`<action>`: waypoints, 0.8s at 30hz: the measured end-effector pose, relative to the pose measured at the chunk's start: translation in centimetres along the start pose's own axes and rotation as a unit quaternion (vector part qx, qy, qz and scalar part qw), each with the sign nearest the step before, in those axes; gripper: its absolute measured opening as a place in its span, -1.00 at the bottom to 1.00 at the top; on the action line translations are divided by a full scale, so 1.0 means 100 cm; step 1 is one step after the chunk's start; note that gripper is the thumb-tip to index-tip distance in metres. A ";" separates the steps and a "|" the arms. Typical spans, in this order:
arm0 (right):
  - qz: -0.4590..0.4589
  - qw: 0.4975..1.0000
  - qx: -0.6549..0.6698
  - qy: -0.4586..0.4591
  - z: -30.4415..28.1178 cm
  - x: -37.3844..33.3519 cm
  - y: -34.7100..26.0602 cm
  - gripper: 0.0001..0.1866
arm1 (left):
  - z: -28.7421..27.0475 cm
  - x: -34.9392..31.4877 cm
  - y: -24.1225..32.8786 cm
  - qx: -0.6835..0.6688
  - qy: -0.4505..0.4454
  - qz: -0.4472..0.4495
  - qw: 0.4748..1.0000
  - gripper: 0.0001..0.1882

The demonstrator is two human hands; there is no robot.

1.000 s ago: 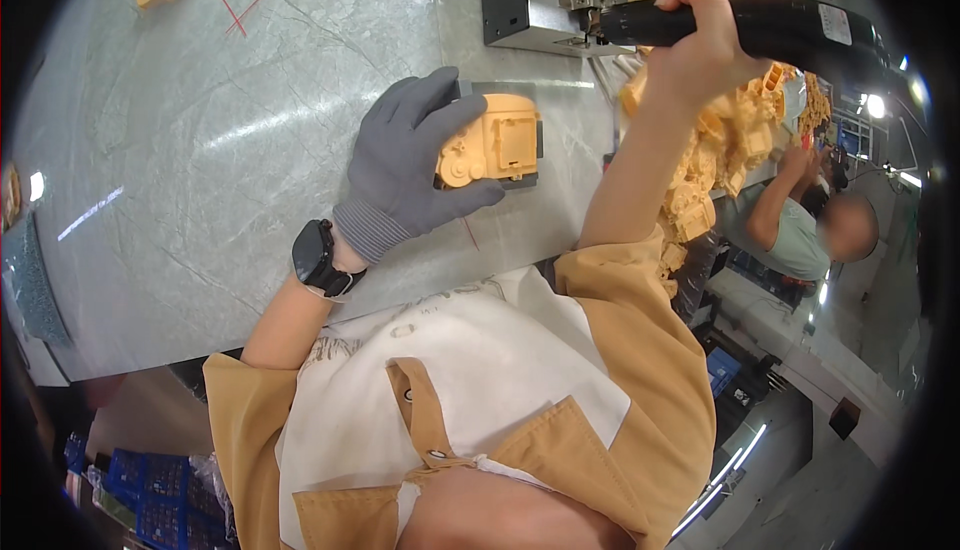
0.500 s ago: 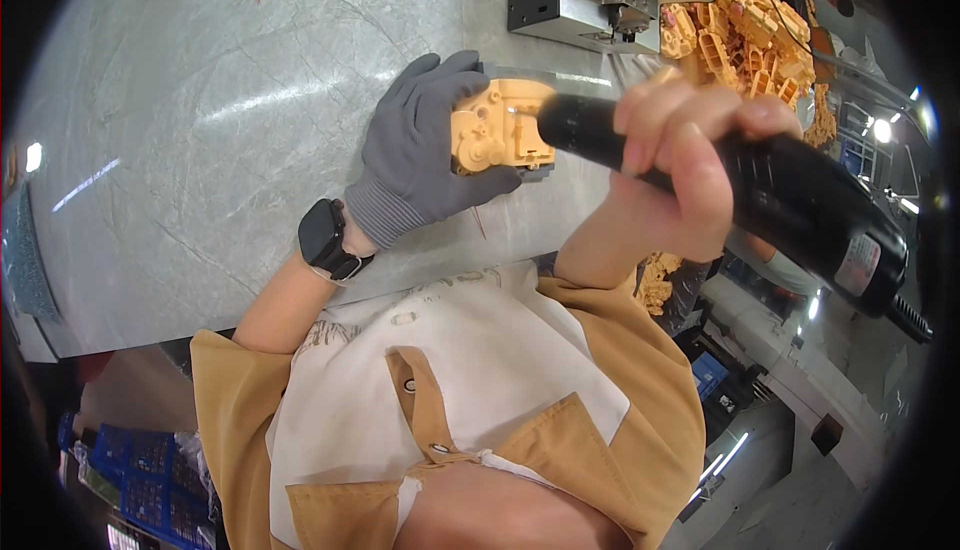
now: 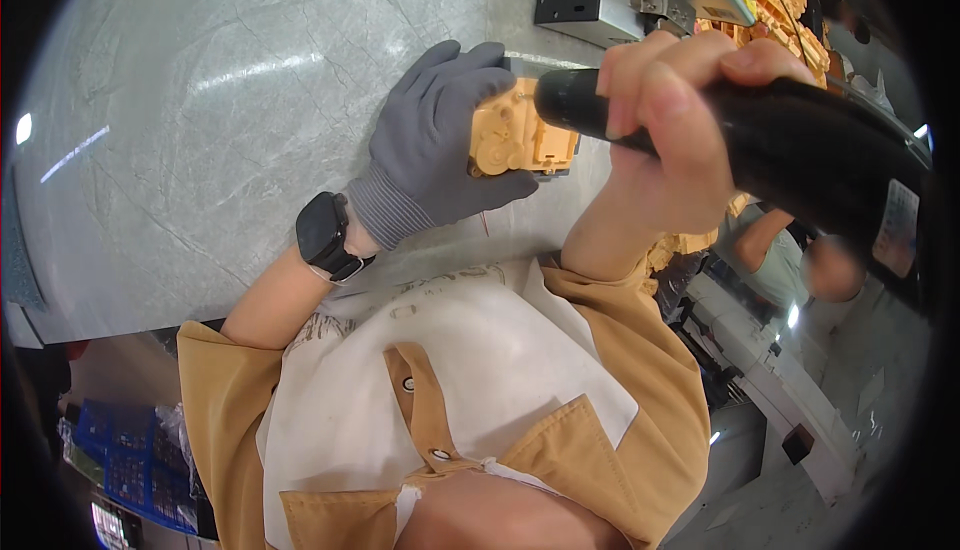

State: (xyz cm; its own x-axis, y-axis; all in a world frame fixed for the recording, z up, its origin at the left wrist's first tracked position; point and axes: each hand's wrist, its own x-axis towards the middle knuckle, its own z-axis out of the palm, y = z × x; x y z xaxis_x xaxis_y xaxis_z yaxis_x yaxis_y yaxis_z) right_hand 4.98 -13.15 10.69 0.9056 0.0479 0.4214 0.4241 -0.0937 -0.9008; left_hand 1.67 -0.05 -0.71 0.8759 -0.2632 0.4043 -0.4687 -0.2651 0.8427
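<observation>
My left hand (image 3: 435,135), in a grey knit glove, wraps round the left side of an orange plastic housing (image 3: 505,135) with moulded round bosses and recesses. A dark block (image 3: 572,165) shows under the housing's edges, on the table. Bare-skinned, my right hand (image 3: 680,120) is closed round a black electric screwdriver (image 3: 790,140), held slanting with its nose over the upper right part of the housing. A thin bit shows at the nose, pointing at the housing; whether it touches a screw is too small to tell.
A grey marbled table (image 3: 230,130) spreads to the left. Beyond my right hand stands a metal-and-black machine (image 3: 610,0), with a heap of orange plastic parts (image 3: 780,0) beside it. Blue crates (image 3: 130,460) sit low at left. Another person (image 3: 775,255) is at the far right.
The view has shifted slightly, so the housing and machine appear further right. The screwdriver's nose has moved toward the housing's upper edge. Both hands keep their hold.
</observation>
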 end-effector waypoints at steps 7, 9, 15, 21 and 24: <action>-0.027 0.999 0.038 -0.014 0.002 -0.003 0.005 -0.63 | 0.002 -0.002 -0.003 -0.004 -0.008 0.010 1.000 -0.24; -0.044 0.999 0.000 -0.032 0.002 -0.003 0.007 -0.63 | 0.004 -0.003 -0.006 -0.007 -0.064 -0.032 0.997 -0.24; -0.050 0.983 0.094 0.149 -0.029 0.001 0.005 -0.64 | -0.003 0.002 -0.002 0.026 -0.020 0.021 0.999 -0.25; -0.130 0.952 0.008 0.276 -0.070 0.039 0.008 -0.61 | -0.001 0.001 0.003 0.094 -0.016 0.029 0.995 -0.22; -0.131 0.952 0.006 0.278 -0.067 0.047 0.032 -0.62 | 0.000 0.002 0.004 0.115 -0.015 0.026 0.993 -0.23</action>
State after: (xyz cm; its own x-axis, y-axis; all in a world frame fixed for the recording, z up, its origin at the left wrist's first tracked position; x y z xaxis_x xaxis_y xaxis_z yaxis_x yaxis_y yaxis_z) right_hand 10.63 -19.86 10.50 0.6320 -0.4654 0.6197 0.6386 -0.1402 -0.7566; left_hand 1.70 -0.22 -0.27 0.8476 -0.3086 0.4317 -0.5300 -0.4546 0.7158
